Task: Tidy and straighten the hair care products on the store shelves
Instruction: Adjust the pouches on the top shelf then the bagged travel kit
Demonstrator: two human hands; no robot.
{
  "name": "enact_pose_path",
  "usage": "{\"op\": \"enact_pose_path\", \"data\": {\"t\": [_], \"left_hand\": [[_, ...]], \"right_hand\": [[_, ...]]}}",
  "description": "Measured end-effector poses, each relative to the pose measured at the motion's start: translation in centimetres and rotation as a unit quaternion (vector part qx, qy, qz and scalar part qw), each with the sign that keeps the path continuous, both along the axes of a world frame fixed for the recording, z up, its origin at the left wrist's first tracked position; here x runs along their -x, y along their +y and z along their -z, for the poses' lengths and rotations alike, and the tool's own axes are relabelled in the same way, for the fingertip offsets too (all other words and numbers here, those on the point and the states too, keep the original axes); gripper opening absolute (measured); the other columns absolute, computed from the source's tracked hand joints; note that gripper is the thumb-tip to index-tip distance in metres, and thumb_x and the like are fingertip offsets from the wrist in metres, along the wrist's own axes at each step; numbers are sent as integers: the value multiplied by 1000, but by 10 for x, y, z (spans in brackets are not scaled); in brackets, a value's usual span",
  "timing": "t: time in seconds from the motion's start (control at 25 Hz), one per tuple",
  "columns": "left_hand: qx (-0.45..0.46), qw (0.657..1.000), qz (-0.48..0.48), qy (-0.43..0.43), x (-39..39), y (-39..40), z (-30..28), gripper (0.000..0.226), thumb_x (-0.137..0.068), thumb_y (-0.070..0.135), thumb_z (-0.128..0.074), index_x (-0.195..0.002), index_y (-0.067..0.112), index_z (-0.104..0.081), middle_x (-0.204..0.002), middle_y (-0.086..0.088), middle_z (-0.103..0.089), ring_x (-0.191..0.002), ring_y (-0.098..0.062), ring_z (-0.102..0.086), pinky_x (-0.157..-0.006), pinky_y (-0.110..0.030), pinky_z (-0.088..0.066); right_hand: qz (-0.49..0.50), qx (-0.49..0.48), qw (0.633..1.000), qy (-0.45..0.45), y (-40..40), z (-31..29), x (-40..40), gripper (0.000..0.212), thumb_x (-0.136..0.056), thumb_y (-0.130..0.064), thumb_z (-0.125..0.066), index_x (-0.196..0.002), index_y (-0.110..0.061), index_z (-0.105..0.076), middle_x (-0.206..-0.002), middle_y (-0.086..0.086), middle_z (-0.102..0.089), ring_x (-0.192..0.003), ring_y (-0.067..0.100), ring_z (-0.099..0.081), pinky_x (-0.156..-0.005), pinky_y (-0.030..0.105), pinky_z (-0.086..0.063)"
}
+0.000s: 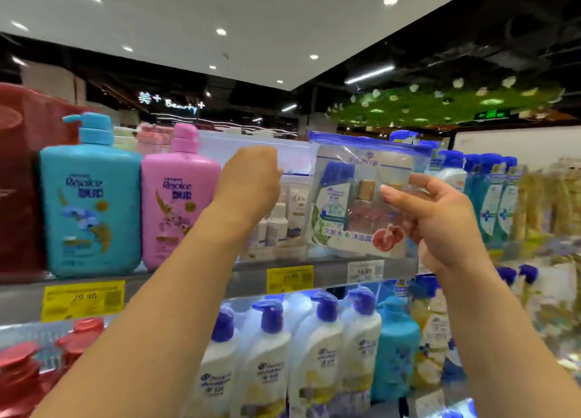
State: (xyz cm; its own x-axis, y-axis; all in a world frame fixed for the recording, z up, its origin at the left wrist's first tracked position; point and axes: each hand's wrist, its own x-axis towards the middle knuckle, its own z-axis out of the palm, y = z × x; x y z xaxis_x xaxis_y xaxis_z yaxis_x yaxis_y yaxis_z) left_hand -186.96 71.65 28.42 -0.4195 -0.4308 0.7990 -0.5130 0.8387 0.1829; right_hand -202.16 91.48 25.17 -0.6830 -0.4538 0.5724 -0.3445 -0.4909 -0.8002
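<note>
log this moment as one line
right hand: holds travel kit bag upright | left hand: reaching behind small bottles, grip hidden | shelf: top

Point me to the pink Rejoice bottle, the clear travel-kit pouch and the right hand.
pink Rejoice bottle (179, 210): head view, on its front label.
clear travel-kit pouch (349, 197): head view, on the clear front over the small bottles.
right hand (440, 219): head view, on the palm beside the pouch's edge.

I see a turquoise plastic pump bottle (89, 210) beside a pink plastic pump bottle (179, 203), a clear zip pouch (361, 197) edged in blue, and yellow price labels (83, 299) along the grey shelf edge (248, 281).
</note>
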Motion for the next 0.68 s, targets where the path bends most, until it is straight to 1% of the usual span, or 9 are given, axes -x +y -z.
{"op": "enact_pose_path", "data": {"t": [0.08, 0.16, 0.2, 0.24, 0.32, 0.4, 0.48, 0.6, 0.68], "left_hand": [[-5, 998, -42, -52, 7, -4, -3, 25, -97, 23, -57, -113, 6, -63, -108, -18, -66, -100, -38, -58, -74, -39, -45], [-16, 994, -67, -79, 11, -5, -3, 20, -95, 25, -60, -103, 8, -65, -100, -14, -66, -91, -34, -60, -68, -37, -44], [-19, 993, -72, -93, 12, -5, -3, 20, -94, 27, -61, -95, 8, -65, -94, -12, -67, -85, -32, -60, -67, -36, -44], [-26, 992, -67, -107, 12, -5, -3, 24, -94, 31, -61, -88, 8, -65, -86, -9, -68, -79, -28, -61, -67, -36, -47], [-48, 991, -38, -117, 9, -1, -3, 29, -95, 36, -60, -83, 11, -69, -73, -5, -69, -71, -23, -65, -71, -39, -54], [-57, 993, -8, -100, 4, 5, -3, 23, -96, 32, -60, -88, 13, -69, -71, -4, -70, -69, -22, -67, -73, -41, -56], [-47, 997, 11, -65, -4, 14, -5, 18, -97, 28, -58, -92, 12, -67, -78, -7, -70, -72, -25, -67, -72, -43, -56], [16, 999, 30, 37, -26, 27, -21, 18, -97, 26, -58, -91, 11, -65, -79, -8, -69, -67, -26, -67, -68, -44, -55], [61, 994, 28, 81, -42, 35, -31, 20, -96, 28, -59, -90, 10, -65, -75, -6, -68, -65, -25, -66, -69, -44, -54]], "right_hand": [[-16, 5, 1000, 3, -5, -4, 9, 36, -69, -11, -84, -98, -22, -65, -75, -4, -78, -66, 11, -75, -47, 18, -52], [-29, 8, 1000, 3, -8, -5, 15, 33, -71, -11, -84, -96, -23, -66, -78, -3, -79, -68, 12, -75, -49, 20, -54], [-33, 9, 999, 5, -9, -5, 18, 31, -73, -10, -83, -95, -24, -66, -78, -4, -79, -69, 12, -75, -51, 20, -55], [-35, 10, 999, 5, -10, -5, 21, 30, -75, -10, -83, -95, -25, -66, -79, -5, -79, -70, 12, -76, -52, 20, -56], [-36, 13, 999, 1, -11, -6, 23, 31, -77, -10, -82, -96, -27, -64, -78, -9, -79, -71, 11, -76, -53, 19, -56], [-35, 21, 999, -3, -11, -8, 23, 34, -77, -11, -83, -99, -27, -62, -77, -10, -78, -69, 9, -76, -50, 16, -53], [-29, 27, 999, 3, -12, -11, 22, 35, -78, -13, -83, -102, -27, -62, -76, -11, -78, -67, 8, -75, -47, 15, -50], [-25, 36, 999, -2, -13, -15, 21, 38, -76, -15, -84, -104, -27, -62, -82, -5, -78, -73, 11, -77, -54, 18, -55], [-25, 35, 999, 1, -13, -17, 20, 36, -76, -17, -84, -101, -30, -62, -82, -7, -78, -76, 11, -77, -56, 20, -56]]}}
